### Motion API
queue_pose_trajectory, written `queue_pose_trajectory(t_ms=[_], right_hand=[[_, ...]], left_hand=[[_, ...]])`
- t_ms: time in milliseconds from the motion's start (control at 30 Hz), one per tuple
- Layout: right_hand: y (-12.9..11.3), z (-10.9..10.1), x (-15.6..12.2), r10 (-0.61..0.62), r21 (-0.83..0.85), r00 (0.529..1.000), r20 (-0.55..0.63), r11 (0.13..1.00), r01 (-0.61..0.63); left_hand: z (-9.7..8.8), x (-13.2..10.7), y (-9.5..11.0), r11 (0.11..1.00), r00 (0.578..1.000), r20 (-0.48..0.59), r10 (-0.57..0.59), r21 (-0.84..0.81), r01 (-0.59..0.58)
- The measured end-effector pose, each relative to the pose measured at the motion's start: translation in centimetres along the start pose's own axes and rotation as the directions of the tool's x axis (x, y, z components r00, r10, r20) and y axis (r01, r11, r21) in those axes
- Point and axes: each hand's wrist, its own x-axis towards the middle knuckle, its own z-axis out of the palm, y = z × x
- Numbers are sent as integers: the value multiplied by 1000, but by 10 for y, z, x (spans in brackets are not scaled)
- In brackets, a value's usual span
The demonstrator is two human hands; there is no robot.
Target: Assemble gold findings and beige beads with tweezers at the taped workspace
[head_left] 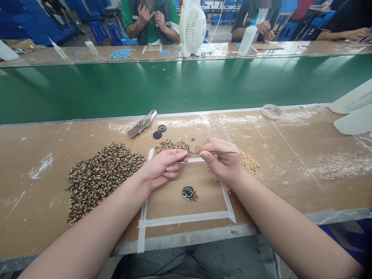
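My left hand [165,167] is pinched shut, its fingertips meeting my right hand over a taped square [186,219] on the bench; what it pinches is too small to name. My right hand [222,161] grips thin metal tweezers [223,152] whose shaft points right. Below both hands a small round black part [188,192] lies inside the square. A big heap of brown and cream ring-like parts [99,176] lies to the left. Small brass pins [173,145] are scattered just beyond the hands, and a heap of tan beads [249,162] sits behind my right hand.
A metal scoop [142,123] and two black discs [159,131] lie further back. A tape roll [272,111] rests near the green conveyor belt [186,87]. Across the belt stand a white fan [192,27] and a squeeze bottle [248,38], where other people work.
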Motion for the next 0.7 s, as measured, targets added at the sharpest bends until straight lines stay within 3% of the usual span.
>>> queue_pose_trajectory(t_ms=[233, 533, 633, 700], right_hand=[[-1, 1, 0, 61, 24, 997, -43, 998, -60], [0, 3, 1, 228, 155, 968, -101, 965, -211], [1, 4, 0, 298, 171, 946, -130, 946, -274], [2, 4, -1, 352, 200, 923, -156, 926, -319]], left_hand=[[1, -1, 1, 1000, 1000, 3, -4, 18, 4], [3, -1, -1, 998, 1000, -28, 12, 57, -11], [5, 1, -3, 993, 997, -64, 35, 117, -28], [6, -1, 0, 968, 993, -97, 67, 247, -41]])
